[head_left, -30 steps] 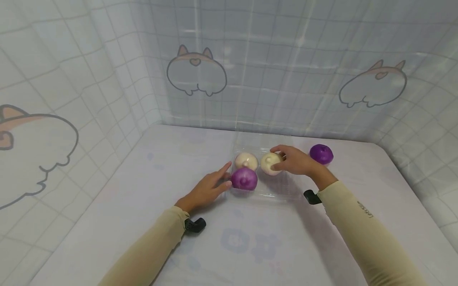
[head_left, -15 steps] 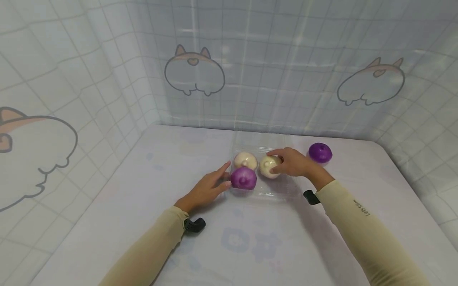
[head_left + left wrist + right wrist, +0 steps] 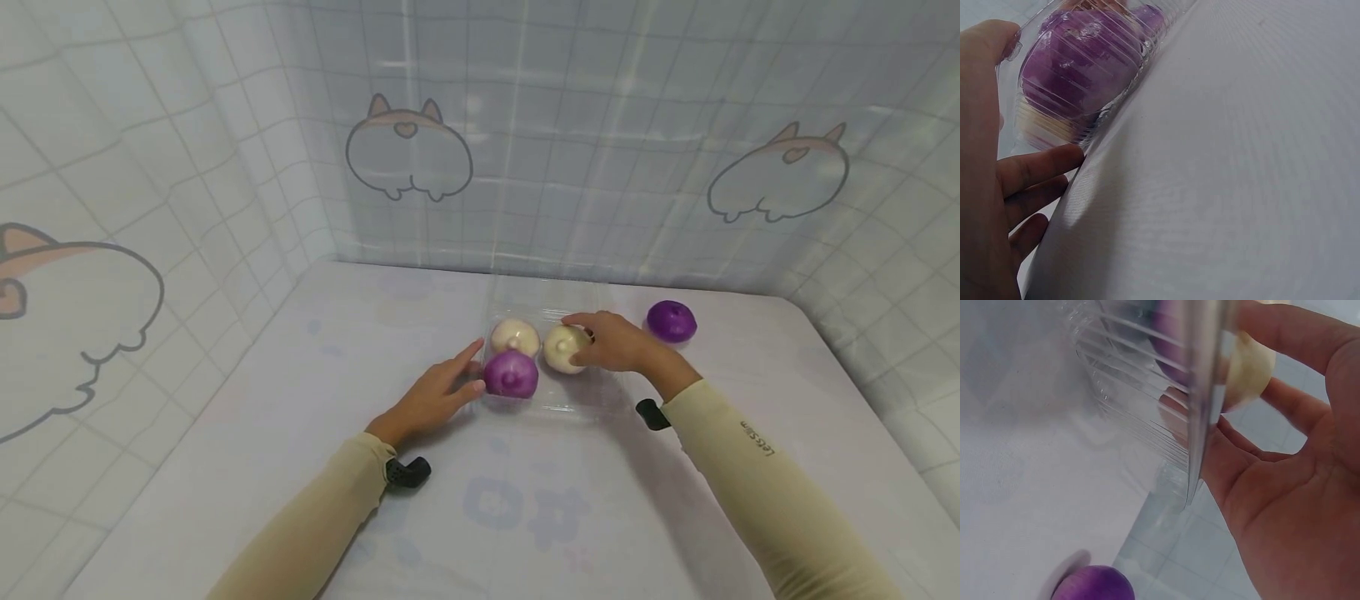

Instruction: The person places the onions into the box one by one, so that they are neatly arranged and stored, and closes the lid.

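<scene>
A round cream-white bun (image 3: 564, 348) is held by the right hand (image 3: 615, 342). The fingers are curled over its top and far side, and the thumb is pressed on its near side. In the right wrist view the same bun (image 3: 1249, 365) is seen pinched between the fingers (image 3: 1285, 331) and the palm. The bun is sitting in the back right cup of a clear plastic tray (image 3: 577, 398) on a pale cloth-covered table (image 3: 225, 433).

Just beside it, to the left, a second cream-white bun (image 3: 514, 336) is seen in the back left cup. A round purple bun (image 3: 512, 374) is seen in the front left cup. The front right cup is bare.

The left side of the tray is touched by the left hand (image 3: 435, 396). Its fingers are kept straight and nothing is gripped by them. In the left wrist view the ribbed tray wall (image 3: 1085, 81) is touched by a fingertip.

Another round purple bun (image 3: 671, 322) is left on the table outside the tray, to the right and a little behind the right hand. The right hand is much nearer to it than the left hand.
</scene>
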### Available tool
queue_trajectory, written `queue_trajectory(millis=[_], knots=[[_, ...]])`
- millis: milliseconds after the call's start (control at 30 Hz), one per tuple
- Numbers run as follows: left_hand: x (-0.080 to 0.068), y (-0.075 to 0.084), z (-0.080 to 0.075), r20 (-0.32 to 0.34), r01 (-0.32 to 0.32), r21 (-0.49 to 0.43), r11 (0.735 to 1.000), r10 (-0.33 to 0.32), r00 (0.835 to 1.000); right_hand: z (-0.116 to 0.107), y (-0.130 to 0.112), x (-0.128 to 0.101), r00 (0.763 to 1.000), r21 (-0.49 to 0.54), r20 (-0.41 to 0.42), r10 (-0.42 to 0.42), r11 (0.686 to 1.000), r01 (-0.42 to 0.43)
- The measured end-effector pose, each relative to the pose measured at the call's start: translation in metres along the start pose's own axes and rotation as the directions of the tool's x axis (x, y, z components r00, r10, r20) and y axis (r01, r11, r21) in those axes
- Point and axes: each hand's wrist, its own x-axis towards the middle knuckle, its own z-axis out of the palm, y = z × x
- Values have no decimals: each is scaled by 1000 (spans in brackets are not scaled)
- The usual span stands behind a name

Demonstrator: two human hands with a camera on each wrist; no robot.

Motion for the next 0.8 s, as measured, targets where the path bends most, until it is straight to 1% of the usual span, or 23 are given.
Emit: queue_trajectory(millis=[167,433,567,800], knots=[[0,2,-2,5,0,-9,1000,0,1000,2,1,2,1000,-8,-13,9,1000,-9],[0,2,-1,9,-2,-13,1000,2,1000,2,2,2,999,-19,-16,32,999,-32],[0,1,-1,8,-5,-20,1000,5,1000,2,2,2,999,-22,-16,30,999,-30],[1,-2,-1,9,-6,-25,1000,7,1000,1,-1,1,998,-65,-24,63,996,-65]])
